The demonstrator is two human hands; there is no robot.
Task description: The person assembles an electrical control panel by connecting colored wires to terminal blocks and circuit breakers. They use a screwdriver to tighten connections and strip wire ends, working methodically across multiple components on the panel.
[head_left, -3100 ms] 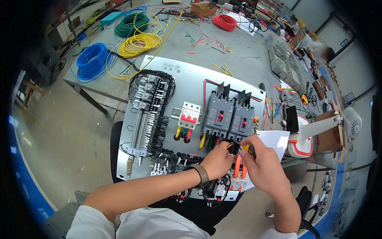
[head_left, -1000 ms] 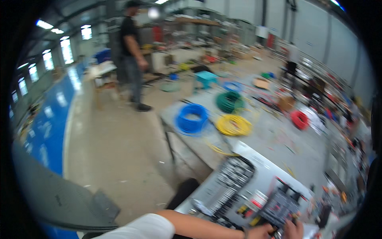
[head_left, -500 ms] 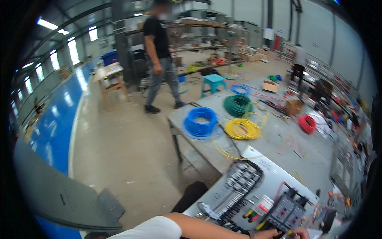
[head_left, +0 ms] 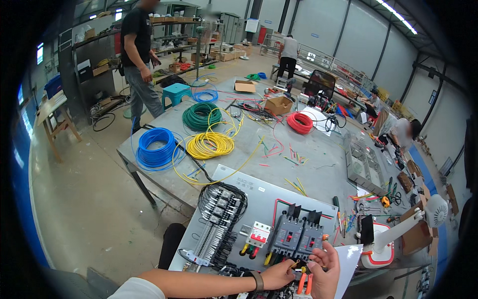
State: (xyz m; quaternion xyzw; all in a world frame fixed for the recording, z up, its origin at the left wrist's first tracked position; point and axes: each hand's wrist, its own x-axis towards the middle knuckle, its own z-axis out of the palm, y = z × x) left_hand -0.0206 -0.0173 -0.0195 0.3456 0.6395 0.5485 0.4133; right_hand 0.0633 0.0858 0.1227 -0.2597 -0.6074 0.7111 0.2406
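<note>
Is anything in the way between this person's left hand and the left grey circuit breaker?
Yes: yellow wires come out below the left grey circuit breaker, near the left hand; nothing bulkier visibly blocks the gap.

Beyond our fingers (head_left: pixel 284 269) and to their left, we see a blue coil (head_left: pixel 155 160), a yellow coil (head_left: pixel 211 145) and a green coil (head_left: pixel 200 124) on the counter (head_left: pixel 318 178), with a turquoise stool (head_left: pixel 177 90) past them. Farther ahead of the fingers we spot a red coil (head_left: pixel 300 130) and a cardboard box (head_left: pixel 278 106). To their right we have a white fan (head_left: pixel 437 212); far to their left stands a person in a black shirt (head_left: pixel 137 47).
</note>
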